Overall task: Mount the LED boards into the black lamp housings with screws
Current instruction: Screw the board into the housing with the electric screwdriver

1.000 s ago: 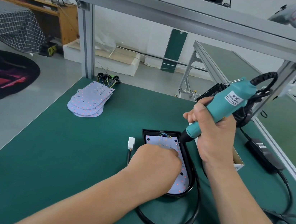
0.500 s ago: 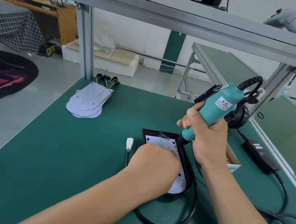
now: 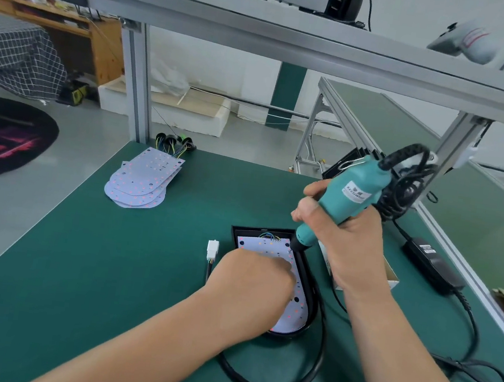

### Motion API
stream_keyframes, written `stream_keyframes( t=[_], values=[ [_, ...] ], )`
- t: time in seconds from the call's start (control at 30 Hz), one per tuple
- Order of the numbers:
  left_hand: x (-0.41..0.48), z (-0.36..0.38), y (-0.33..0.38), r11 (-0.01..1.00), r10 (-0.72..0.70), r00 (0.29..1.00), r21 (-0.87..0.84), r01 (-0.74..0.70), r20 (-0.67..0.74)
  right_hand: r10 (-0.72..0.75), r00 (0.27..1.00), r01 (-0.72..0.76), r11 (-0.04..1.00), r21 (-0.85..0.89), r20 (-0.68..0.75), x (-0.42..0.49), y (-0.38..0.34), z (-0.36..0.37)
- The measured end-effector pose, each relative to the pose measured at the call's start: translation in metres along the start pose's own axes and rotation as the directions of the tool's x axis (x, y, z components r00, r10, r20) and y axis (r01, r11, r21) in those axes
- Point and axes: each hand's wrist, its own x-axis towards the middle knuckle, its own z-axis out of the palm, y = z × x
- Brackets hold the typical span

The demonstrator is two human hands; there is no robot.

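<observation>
A pale LED board [image 3: 269, 246] lies inside a black lamp housing [image 3: 310, 294] near the middle of a green table [image 3: 106, 267]. The left hand [image 3: 250, 290] rests on the board, its back to the camera. The right hand [image 3: 344, 235] is wrapped firmly around a teal electric screwdriver [image 3: 349, 194], whose bit touches the board's far right corner, just beside the left fingertips.

The tool leans rather than standing upright, so the screw could likely go in crooked. A slipping bit might scar the board or catch those nearby fingers. If the left hand eases, the board may shift off its holes.

The screw itself is too small to make out. The left hand's fingers are tucked out of sight, so I cannot tell whether they press flat or pinch something. That hand covers much of the board, and the right wrist hides most of a small box [image 3: 391, 278] (perhaps screws). A stack of spare boards [image 3: 143, 179] lies well apart, at far left.
</observation>
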Motion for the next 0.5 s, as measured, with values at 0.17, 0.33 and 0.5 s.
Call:
stream_keyframes(
  t=[0.17,0.33,0.5],
  values=[
    [0.001,0.002,0.0,1.0,-0.004,1.0,-0.011,0.004,-0.015,-0.063,0.995,0.067,0.997,0.047,-0.079,0.007,-0.036,0.004],
    [0.001,0.009,-0.003,0.996,-0.072,0.988,-0.056,0.065,-0.133,0.102,0.962,-0.092,0.995,0.049,-0.253,0.013,-0.051,-0.045],
    [0.002,0.005,-0.002,0.982,-0.145,0.985,-0.139,0.132,-0.089,0.368,0.86,-0.444,0.881,-0.163,-0.352,-0.001,-0.02,-0.134]
  ],
)
